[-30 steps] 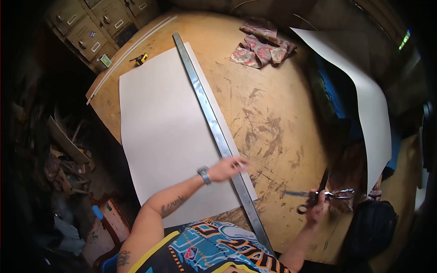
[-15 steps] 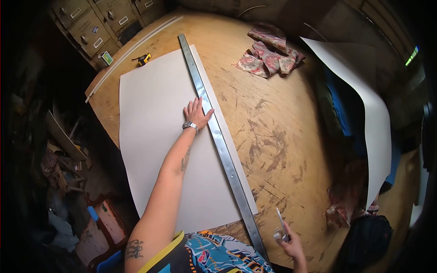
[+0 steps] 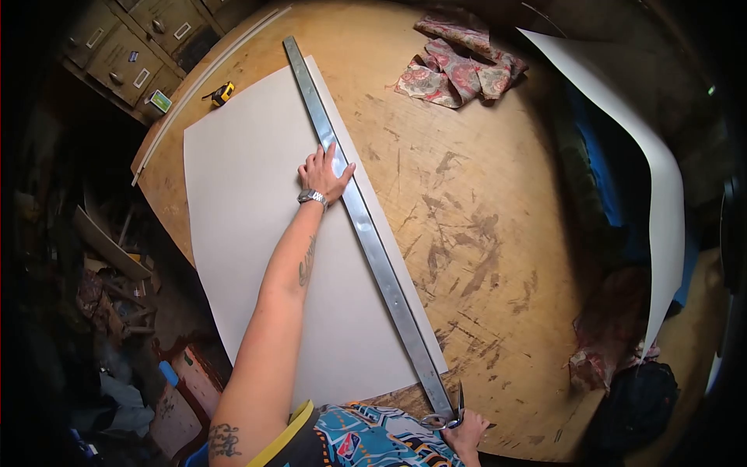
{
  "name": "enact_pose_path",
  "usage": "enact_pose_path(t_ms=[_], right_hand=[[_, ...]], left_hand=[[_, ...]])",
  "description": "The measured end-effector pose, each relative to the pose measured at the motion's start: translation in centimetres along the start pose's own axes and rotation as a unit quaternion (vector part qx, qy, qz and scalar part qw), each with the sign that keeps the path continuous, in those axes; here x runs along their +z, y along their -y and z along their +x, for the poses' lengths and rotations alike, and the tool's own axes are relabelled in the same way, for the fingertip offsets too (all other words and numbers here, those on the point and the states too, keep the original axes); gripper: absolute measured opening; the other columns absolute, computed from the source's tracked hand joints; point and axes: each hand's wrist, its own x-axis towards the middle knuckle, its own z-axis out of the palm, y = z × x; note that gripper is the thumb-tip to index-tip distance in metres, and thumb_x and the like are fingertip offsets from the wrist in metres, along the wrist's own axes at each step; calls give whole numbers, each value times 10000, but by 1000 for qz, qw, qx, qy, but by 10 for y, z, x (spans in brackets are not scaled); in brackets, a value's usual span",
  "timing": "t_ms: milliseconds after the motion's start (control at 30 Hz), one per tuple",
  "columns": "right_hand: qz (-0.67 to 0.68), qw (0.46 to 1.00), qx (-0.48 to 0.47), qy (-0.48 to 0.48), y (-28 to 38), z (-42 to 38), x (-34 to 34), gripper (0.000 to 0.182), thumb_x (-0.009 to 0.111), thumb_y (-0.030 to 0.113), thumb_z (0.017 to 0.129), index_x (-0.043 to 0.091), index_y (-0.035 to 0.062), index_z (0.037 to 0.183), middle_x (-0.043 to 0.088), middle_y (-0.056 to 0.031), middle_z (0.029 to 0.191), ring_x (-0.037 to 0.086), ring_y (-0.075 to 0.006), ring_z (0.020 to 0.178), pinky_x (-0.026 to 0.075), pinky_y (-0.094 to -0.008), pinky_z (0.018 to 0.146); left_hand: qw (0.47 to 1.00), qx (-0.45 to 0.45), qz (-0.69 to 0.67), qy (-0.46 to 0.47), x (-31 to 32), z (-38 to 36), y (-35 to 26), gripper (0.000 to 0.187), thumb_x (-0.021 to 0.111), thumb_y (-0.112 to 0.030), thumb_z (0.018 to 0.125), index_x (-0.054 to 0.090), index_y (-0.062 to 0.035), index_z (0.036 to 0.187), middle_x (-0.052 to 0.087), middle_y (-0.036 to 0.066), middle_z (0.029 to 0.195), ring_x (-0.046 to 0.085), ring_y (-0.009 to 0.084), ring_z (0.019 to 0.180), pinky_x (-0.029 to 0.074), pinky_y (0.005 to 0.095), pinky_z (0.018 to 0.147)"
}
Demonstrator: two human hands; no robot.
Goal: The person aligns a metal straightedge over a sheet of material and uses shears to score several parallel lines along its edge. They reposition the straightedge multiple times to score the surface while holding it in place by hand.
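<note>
A long metal straightedge (image 3: pixel 366 226) lies lengthwise over a large pale sheet of card (image 3: pixel 249 179), close to its right edge. My left hand (image 3: pixel 325 173) is open and presses down on the straightedge, fingers spread and thumb across its right side. At the near end of the straightedge, my right hand (image 3: pixel 467 434) is closed around a pair of scissors (image 3: pixel 461 401). Their pointed blades stick up past the fingers and the ring handles show on the left. A small dark tip also pokes out at the right of that hand.
On the wooden table (image 3: pixel 467 179) sit a yellow tape measure (image 3: pixel 222 94), crumpled patterned fabric (image 3: pixel 467 66) and thin pale strips (image 3: pixel 210 86) along the far-left edge. A small green-white box (image 3: pixel 159 101) stands by the drawers (image 3: pixel 117 58). Another curved sheet (image 3: pixel 661 187) rises at right.
My right hand has moved left with the scissors, up to the straightedge's near end. The left hand keeps its place on the straightedge. The whole view has shifted slightly.
</note>
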Motion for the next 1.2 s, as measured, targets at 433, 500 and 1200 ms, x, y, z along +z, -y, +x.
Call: enact_pose_path(t_ms=[433,500,1200], right_hand=[[32,999,-16,-12,-6,9,10,518,863,415,589,564,86,853,550,-99,814,524,-324,835,336,-442,810],[30,999,-29,-22,-4,10,11,515,858,423,601,558,87,851,547,-102,802,529,-326,814,345,-439,785],[107,992,-50,-55,-2,20,7,397,831,209,573,522,84,789,541,-61,712,543,-282,700,349,-395,730]], left_hand=[[999,-24,4,45,14,17,13,863,438,-716,849,218,-275,1557,214,45,1624,133,353,1492,-11,668,1134],[999,-23,11,33,23,20,18,875,435,-739,844,216,-281,1557,219,26,1623,135,351,1492,-6,668,1134],[1000,16,13,4,40,32,36,935,345,-851,806,229,-302,1554,225,31,1621,165,368,1485,23,687,1108]])
